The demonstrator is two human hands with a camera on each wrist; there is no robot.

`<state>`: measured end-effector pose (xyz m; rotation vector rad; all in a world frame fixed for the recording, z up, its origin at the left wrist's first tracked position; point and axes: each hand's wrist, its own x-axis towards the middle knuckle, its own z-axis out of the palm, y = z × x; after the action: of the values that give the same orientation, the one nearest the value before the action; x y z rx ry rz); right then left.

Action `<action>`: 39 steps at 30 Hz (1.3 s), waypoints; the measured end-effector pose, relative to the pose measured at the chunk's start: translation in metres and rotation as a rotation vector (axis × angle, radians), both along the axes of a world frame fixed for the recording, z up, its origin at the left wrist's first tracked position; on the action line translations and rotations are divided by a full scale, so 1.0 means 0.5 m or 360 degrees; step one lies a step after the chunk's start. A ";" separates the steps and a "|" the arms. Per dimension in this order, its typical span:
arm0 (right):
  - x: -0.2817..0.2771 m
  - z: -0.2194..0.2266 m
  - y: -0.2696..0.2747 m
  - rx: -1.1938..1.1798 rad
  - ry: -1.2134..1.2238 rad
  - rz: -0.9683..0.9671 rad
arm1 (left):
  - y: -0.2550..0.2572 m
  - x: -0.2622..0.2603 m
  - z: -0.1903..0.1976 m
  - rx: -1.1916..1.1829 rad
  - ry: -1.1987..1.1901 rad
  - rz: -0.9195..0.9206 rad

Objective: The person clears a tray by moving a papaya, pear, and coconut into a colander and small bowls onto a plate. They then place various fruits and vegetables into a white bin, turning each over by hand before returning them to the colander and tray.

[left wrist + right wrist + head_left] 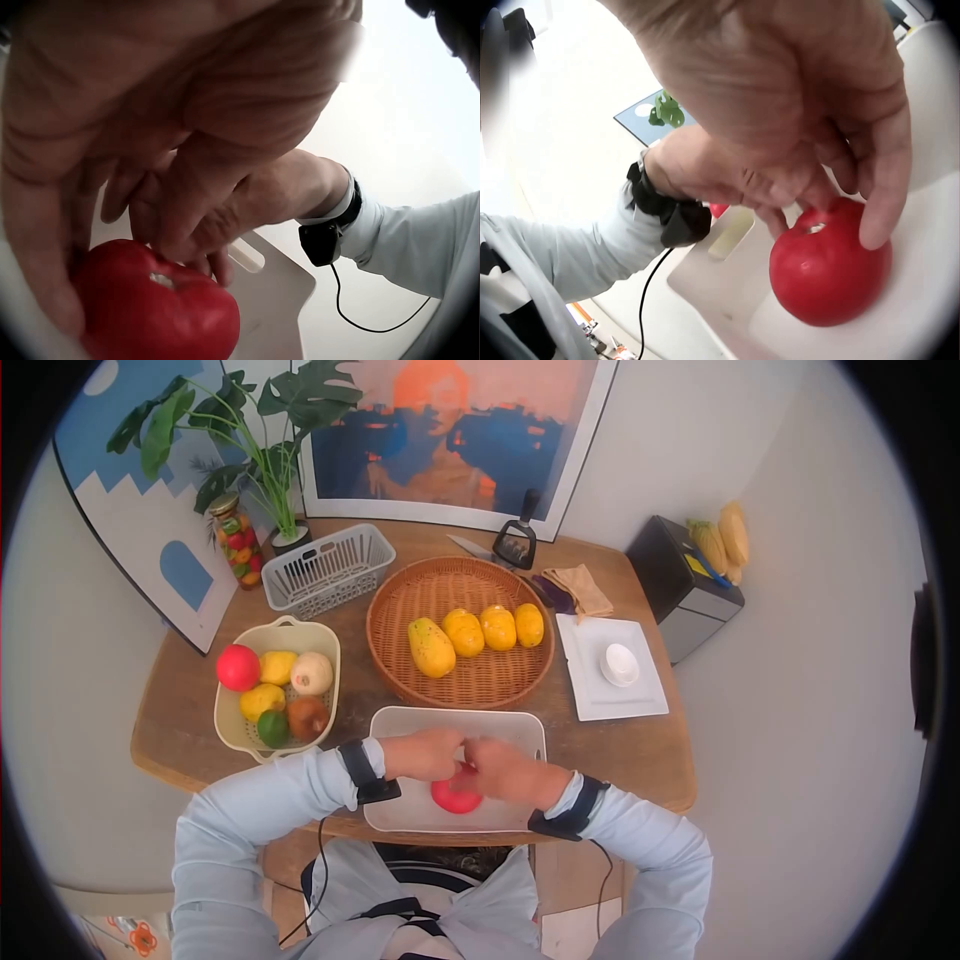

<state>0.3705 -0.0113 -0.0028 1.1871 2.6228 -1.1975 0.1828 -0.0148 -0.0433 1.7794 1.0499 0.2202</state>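
A red tomato-like fruit (457,797) with a pale stem spot lies in the white bin (455,717) at the table's front. My left hand (425,753) bends over it from the left; in the left wrist view one finger lies along the side of the fruit (161,315) and the thumb reaches its top. From the right comes my right hand (515,770); the right wrist view shows a fingertip against the far side of the fruit (829,274). Both hands curl around its upper part, with fingers close together near the stem spot. Some fingertips are hidden.
Left of the bin, a cream basket (222,710) holds mixed produce. Behind, a round wicker tray (400,585) holds several yellow fruits. A white square plate (590,660) with a small bowl (620,665) is at right; a grey basket (330,575) stands behind left.
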 end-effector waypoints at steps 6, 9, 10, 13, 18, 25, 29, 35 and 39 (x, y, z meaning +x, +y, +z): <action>0.012 -0.018 0.040 0.0078 -0.0318 0.0115 | 0.004 -0.021 0.029 0.0197 0.0386 -0.0347; 0.016 -0.040 0.005 -0.0065 -0.0020 0.0128 | -0.012 -0.004 0.087 -0.0020 0.0509 -0.0334; 0.016 -0.064 -0.002 -0.0122 0.0062 0.0115 | -0.009 0.006 0.079 -0.0084 0.0551 -0.0343; 0.005 -0.101 -0.003 -0.0185 0.0111 0.0064 | 0.000 0.021 0.057 -0.0138 0.0584 -0.0364; 0.006 -0.025 0.028 -0.0090 -0.0253 -0.0084 | 0.021 -0.001 0.000 0.0305 0.0461 0.0071; -0.004 -0.023 -0.003 -0.0343 -0.0367 0.0147 | -0.006 0.009 0.072 -0.0589 0.0517 -0.0426; -0.021 -0.013 -0.010 -0.0538 -0.0205 0.0107 | 0.001 0.019 0.048 -0.0663 0.0326 -0.0393; 0.011 -0.030 -0.005 0.0695 -0.0031 0.0084 | 0.028 -0.012 0.061 -0.0073 0.0209 -0.0049; 0.021 0.031 -0.012 0.0111 -0.0204 0.0063 | 0.022 0.000 0.133 -0.0389 0.0394 -0.0235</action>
<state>0.3810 -0.0171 0.0126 1.1748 2.6002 -0.9959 0.1828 -0.0036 0.0231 1.6790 1.0624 -0.2163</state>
